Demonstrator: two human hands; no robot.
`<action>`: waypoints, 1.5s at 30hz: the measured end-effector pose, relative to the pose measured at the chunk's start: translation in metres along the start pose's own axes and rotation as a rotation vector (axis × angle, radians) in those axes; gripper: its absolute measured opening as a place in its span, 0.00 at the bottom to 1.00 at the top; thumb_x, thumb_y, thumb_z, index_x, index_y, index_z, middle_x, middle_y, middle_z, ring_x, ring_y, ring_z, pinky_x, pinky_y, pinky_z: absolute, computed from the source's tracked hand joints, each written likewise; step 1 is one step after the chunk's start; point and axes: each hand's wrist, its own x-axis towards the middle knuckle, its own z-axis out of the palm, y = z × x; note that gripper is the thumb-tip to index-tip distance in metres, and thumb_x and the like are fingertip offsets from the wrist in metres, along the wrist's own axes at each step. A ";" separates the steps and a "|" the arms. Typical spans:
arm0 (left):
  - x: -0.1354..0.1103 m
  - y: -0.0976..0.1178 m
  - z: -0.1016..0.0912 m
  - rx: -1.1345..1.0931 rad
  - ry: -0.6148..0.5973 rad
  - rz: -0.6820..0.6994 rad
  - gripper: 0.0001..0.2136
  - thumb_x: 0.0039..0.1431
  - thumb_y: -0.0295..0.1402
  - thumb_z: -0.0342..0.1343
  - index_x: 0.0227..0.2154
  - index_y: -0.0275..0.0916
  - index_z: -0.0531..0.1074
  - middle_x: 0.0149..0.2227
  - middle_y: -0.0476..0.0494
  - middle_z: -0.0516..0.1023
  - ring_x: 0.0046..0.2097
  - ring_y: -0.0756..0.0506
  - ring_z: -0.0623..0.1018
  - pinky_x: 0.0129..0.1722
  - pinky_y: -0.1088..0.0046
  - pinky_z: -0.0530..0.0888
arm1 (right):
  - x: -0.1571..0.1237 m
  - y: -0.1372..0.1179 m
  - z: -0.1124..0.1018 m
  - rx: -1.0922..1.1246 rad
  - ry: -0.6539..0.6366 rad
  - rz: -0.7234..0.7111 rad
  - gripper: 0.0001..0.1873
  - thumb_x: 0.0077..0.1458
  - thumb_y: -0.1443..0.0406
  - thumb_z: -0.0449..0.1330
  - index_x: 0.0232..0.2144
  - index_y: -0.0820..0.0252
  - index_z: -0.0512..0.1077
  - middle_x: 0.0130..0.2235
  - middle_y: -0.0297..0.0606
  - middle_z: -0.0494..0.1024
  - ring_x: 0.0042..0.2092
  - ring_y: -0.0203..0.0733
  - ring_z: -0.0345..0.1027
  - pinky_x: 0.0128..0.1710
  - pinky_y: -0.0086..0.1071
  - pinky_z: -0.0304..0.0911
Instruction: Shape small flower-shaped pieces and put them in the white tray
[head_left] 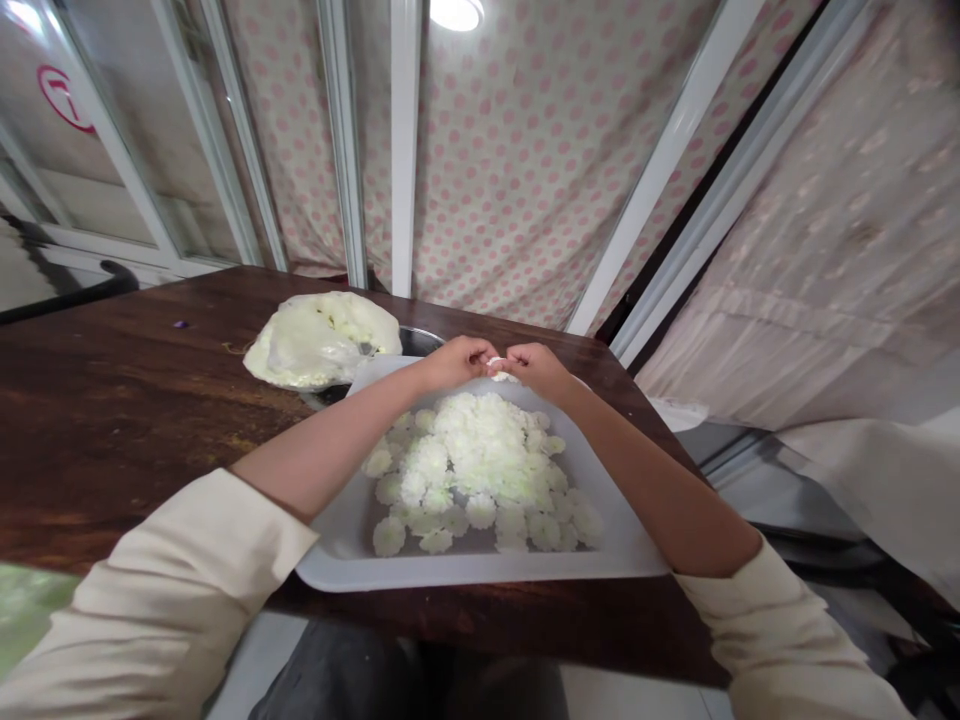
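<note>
Flower heads (465, 470) lie in a plastic tray (480, 572) on a wooden table (127, 420). Behind the tray, to its left, a plastic bag (321, 340) rests on a metal dish (420, 340).

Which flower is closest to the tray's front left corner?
It's the round white flower head at the near left of the pale tray. It lies lowest and leftmost of all the flowers, well away from the heaped pile.

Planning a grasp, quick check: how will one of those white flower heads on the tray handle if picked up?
A flower head will probably feel very light and soft. Its many thin, loose petals suggest a firm pinch could crush it or shed them. It lies flat on the tray, so it seems more likely to slide than roll when pushed.
</note>
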 end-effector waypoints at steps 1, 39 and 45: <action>0.000 -0.001 -0.001 0.011 0.026 0.004 0.09 0.48 0.36 0.54 0.28 0.33 0.71 0.25 0.50 0.69 0.28 0.53 0.66 0.29 0.77 0.63 | -0.001 0.000 0.000 0.025 0.002 0.010 0.28 0.47 0.46 0.54 0.14 0.59 0.49 0.17 0.27 0.50 0.23 0.30 0.44 0.23 0.28 0.41; 0.003 -0.011 -0.001 -0.048 0.192 -0.150 0.18 0.34 0.39 0.66 0.19 0.35 0.62 0.17 0.55 0.65 0.20 0.57 0.61 0.18 0.81 0.55 | -0.002 0.001 -0.005 0.213 -0.141 0.100 0.09 0.48 0.65 0.57 0.19 0.61 0.70 0.22 0.35 0.74 0.26 0.36 0.68 0.28 0.31 0.63; 0.004 -0.011 0.001 -0.231 0.113 -0.147 0.18 0.37 0.33 0.65 0.28 0.36 0.62 0.16 0.58 0.66 0.19 0.57 0.63 0.20 0.82 0.58 | -0.001 0.007 0.000 0.224 -0.125 0.136 0.07 0.49 0.65 0.55 0.23 0.62 0.69 0.21 0.34 0.72 0.24 0.35 0.66 0.26 0.29 0.63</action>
